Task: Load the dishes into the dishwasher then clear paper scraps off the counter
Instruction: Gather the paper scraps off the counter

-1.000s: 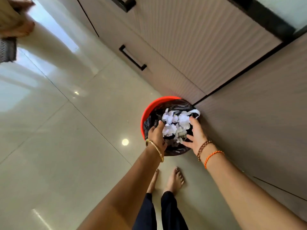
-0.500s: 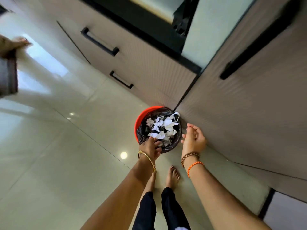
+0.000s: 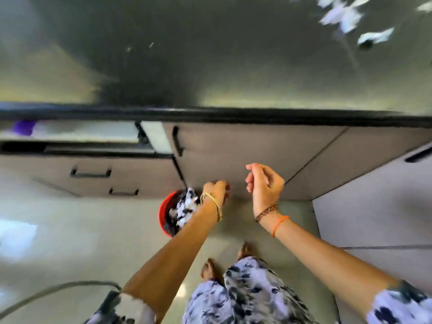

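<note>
The view is blurred by motion. A red bin (image 3: 163,209) with a black liner stands on the floor against the cabinets, and white paper scraps (image 3: 185,206) fill it. My left hand (image 3: 216,191) hangs just right of the bin's top with its fingers curled down; I see nothing in it. My right hand (image 3: 264,183) is raised in front of the cabinet door, fingers loosely curled and empty. More white paper scraps (image 3: 346,17) lie on the dark counter (image 3: 210,54) at the far upper right.
Beige cabinet fronts with black handles (image 3: 90,174) run under the counter edge. At upper left an opened unit shows a white inside (image 3: 81,132) and something purple (image 3: 23,127). My bare feet (image 3: 210,268) stand on glossy tiles. A grey cable (image 3: 58,287) curves at lower left.
The view has swung up from the bin to the counter. Both hands have lifted away from the bin, and the bin now sits left of my left hand.
</note>
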A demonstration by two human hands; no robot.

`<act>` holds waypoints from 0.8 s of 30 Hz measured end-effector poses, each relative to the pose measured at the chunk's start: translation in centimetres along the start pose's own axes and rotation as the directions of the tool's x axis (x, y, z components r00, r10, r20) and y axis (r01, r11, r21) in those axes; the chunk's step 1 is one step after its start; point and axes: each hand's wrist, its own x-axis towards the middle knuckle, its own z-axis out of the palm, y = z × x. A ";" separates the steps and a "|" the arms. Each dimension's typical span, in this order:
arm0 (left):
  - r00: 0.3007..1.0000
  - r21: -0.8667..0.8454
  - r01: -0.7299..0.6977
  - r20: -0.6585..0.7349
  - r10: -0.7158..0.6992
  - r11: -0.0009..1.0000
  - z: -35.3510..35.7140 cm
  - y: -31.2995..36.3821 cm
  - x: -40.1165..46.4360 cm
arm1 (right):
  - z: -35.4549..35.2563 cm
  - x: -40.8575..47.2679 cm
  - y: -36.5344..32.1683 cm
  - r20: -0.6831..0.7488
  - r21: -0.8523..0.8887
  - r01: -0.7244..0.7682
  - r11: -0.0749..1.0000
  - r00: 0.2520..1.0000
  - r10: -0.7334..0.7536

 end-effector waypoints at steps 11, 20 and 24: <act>0.800 0.005 -0.280 0.554 0.230 0.960 20.9 9.3 -10.9 | -13.8 7.2 -17.7 -0.542 0.173 0.550 0.817 0.746 -0.387; 0.792 -0.086 -0.326 0.519 0.321 0.941 36.4 11.3 -10.5 | -25.2 16.9 -22.4 -0.647 0.198 0.471 0.860 0.721 -0.246; 0.880 -0.242 -0.179 0.394 0.266 0.954 39.2 12.8 -8.3 | -26.4 22.0 -23.5 -0.596 0.119 0.323 0.939 0.779 -0.192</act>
